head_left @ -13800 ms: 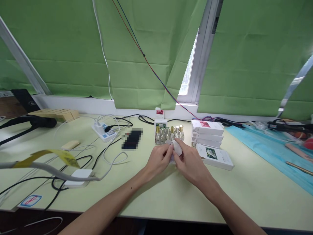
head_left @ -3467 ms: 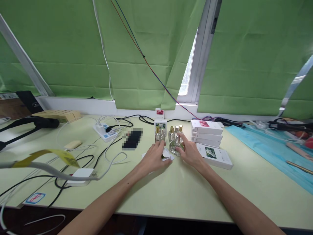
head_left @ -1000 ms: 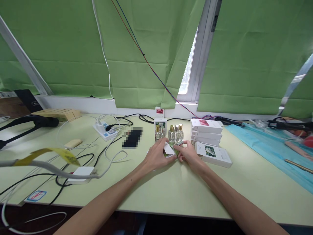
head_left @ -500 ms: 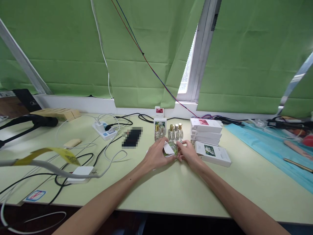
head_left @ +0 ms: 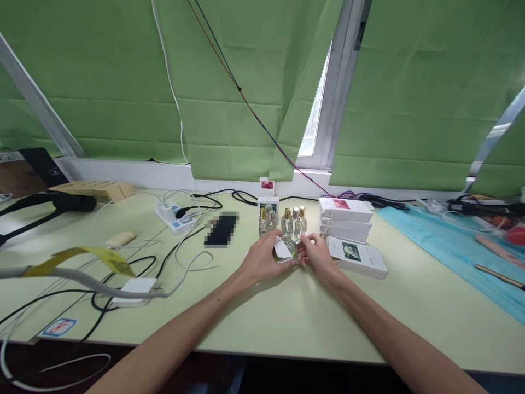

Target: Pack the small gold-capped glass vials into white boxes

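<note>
My left hand (head_left: 261, 258) is wrapped around an opened white box (head_left: 283, 249) with a loose white flap and green showing inside. At its right end is a clear, rounded, glassy piece (head_left: 293, 249), partly hidden by my fingers. My right hand (head_left: 316, 255) is closed at this end, thumb and fingertips together by the glassy piece; what they pinch is too small to make out. Just behind my hands stand several small glass perfume bottles (head_left: 296, 221) with gold and silver caps. A white box with a flower picture (head_left: 269, 203) stands upright behind them.
Right of my hands, a flat white box (head_left: 356, 258) lies before a stack of white boxes (head_left: 345, 219). A pixelated dark rectangle (head_left: 221, 230), a power strip (head_left: 174, 217), cables and a white adapter (head_left: 135, 292) lie left. Blue sheeting (head_left: 443, 251) covers the right side.
My right hand's fingertips have shifted very slightly at the box's end. My left hand keeps its hold on the box.
</note>
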Demonstrator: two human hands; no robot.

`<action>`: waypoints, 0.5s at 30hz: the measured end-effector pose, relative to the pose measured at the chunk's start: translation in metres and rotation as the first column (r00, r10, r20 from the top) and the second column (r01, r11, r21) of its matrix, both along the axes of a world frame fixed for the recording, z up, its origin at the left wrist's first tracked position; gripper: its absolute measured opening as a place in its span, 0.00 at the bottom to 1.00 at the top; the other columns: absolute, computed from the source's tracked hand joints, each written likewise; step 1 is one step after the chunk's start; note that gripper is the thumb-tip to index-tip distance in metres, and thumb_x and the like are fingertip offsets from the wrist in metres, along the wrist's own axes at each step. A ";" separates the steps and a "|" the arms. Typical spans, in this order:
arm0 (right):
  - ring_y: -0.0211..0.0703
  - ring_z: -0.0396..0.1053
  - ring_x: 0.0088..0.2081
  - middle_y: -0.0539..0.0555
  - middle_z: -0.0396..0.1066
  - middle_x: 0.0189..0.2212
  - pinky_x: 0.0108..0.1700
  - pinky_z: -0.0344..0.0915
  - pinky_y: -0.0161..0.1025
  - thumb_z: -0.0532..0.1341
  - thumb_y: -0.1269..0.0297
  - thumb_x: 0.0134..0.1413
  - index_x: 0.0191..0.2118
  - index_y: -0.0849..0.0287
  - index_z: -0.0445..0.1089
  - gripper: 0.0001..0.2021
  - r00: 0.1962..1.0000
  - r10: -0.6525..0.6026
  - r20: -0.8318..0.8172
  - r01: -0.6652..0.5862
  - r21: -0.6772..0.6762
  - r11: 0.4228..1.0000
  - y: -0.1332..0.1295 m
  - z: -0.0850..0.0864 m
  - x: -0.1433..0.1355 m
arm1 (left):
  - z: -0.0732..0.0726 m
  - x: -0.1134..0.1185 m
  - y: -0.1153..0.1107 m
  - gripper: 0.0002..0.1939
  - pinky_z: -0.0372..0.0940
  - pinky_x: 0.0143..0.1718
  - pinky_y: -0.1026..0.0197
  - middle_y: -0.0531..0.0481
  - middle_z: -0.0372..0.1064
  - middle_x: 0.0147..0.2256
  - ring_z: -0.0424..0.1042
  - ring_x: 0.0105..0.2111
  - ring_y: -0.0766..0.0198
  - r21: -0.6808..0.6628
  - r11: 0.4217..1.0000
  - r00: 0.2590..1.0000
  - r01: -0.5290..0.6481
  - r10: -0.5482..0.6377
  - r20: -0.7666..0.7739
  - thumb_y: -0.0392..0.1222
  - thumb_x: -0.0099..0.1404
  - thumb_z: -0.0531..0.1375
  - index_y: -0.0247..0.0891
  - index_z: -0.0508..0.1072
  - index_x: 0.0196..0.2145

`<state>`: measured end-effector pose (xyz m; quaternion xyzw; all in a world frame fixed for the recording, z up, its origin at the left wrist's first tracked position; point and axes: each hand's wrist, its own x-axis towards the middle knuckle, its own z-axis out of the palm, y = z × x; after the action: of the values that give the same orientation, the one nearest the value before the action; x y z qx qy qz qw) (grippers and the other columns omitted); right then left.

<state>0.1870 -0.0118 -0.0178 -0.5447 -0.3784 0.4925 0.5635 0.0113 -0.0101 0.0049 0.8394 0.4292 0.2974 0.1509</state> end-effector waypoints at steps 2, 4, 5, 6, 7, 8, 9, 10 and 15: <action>0.37 0.67 0.16 0.49 0.69 0.18 0.14 0.60 0.31 0.64 0.56 0.61 0.29 0.54 0.56 0.16 1.000 0.007 -0.009 -0.007 0.021 1.000 0.000 0.000 0.000 | 0.000 0.000 0.000 0.27 0.67 0.41 0.52 0.46 0.72 0.49 0.73 0.48 0.47 0.001 1.000 1.000 0.005 -0.005 0.003 0.57 0.57 0.66 0.43 0.65 0.49; 0.37 0.67 0.16 0.49 0.70 0.18 0.15 0.61 0.31 0.65 0.56 0.59 0.28 0.55 0.57 0.17 1.000 0.013 -0.019 -0.012 0.031 0.999 0.000 0.000 0.001 | 0.000 0.000 0.000 0.26 0.67 0.41 0.52 0.47 0.72 0.48 0.72 0.48 0.48 0.005 1.000 1.000 0.012 -0.012 0.007 0.57 0.57 0.65 0.43 0.65 0.48; 0.37 0.67 0.16 0.49 0.70 0.18 0.15 0.61 0.31 0.66 0.56 0.58 0.27 0.55 0.57 0.17 1.000 0.016 -0.024 -0.015 0.032 0.999 0.000 0.000 0.001 | 0.001 0.000 0.000 0.26 0.67 0.42 0.52 0.47 0.72 0.48 0.72 0.48 0.49 0.006 1.000 1.000 0.016 -0.016 0.008 0.56 0.57 0.65 0.43 0.64 0.48; 0.37 0.67 0.17 0.50 0.70 0.18 0.16 0.62 0.31 0.67 0.56 0.57 0.27 0.55 0.58 0.18 0.999 0.020 -0.030 -0.019 0.031 0.999 0.000 0.000 0.001 | 0.001 0.000 0.000 0.26 0.67 0.42 0.52 0.47 0.72 0.48 0.72 0.48 0.49 0.005 1.000 1.000 0.019 -0.019 0.008 0.56 0.57 0.66 0.43 0.64 0.48; 0.37 0.67 0.17 0.50 0.70 0.18 0.16 0.62 0.31 0.68 0.57 0.56 0.27 0.55 0.58 0.18 0.999 0.023 -0.035 -0.022 0.032 0.999 -0.001 0.000 0.001 | 0.001 0.000 0.000 0.26 0.67 0.42 0.52 0.47 0.72 0.48 0.72 0.48 0.49 0.003 1.000 1.000 0.022 -0.022 0.006 0.56 0.57 0.66 0.43 0.64 0.48; 0.37 0.67 0.17 0.50 0.70 0.19 0.17 0.63 0.31 0.68 0.58 0.55 0.27 0.55 0.59 0.17 0.999 0.029 -0.042 -0.027 0.034 0.999 -0.001 0.000 0.001 | 0.001 0.000 -0.001 0.26 0.67 0.42 0.53 0.47 0.72 0.47 0.72 0.47 0.49 0.000 1.000 1.000 0.023 -0.023 0.004 0.56 0.57 0.66 0.43 0.64 0.48; 0.36 0.67 0.18 0.50 0.71 0.19 0.18 0.63 0.31 0.68 0.59 0.55 0.26 0.56 0.59 0.17 0.998 0.033 -0.050 -0.031 0.037 0.999 -0.002 0.001 0.001 | 0.002 0.000 -0.001 0.26 0.67 0.42 0.53 0.47 0.72 0.47 0.72 0.48 0.49 -0.002 1.000 1.000 0.024 -0.024 0.002 0.56 0.57 0.66 0.44 0.64 0.48; 0.36 0.67 0.18 0.50 0.71 0.19 0.18 0.64 0.31 0.67 0.60 0.55 0.26 0.56 0.59 0.16 0.998 0.035 -0.057 -0.032 0.040 0.999 -0.002 0.001 0.001 | 0.002 0.000 -0.001 0.26 0.67 0.42 0.53 0.47 0.72 0.48 0.72 0.48 0.49 -0.003 1.000 1.000 0.024 -0.024 0.001 0.56 0.57 0.66 0.44 0.65 0.48; 0.35 0.67 0.19 0.50 0.71 0.20 0.20 0.65 0.30 0.67 0.64 0.55 0.25 0.57 0.60 0.15 0.995 0.019 -0.096 -0.017 0.027 1.000 -0.003 0.004 0.000 | 0.001 0.000 0.000 0.28 0.67 0.44 0.52 0.46 0.72 0.50 0.72 0.50 0.48 -0.002 1.000 1.000 0.021 -0.021 0.013 0.57 0.56 0.66 0.43 0.65 0.49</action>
<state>0.1874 -0.0145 -0.0142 -0.5094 -0.3618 0.5184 0.5838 0.0110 -0.0106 0.0057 0.8417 0.4197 0.3010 0.1575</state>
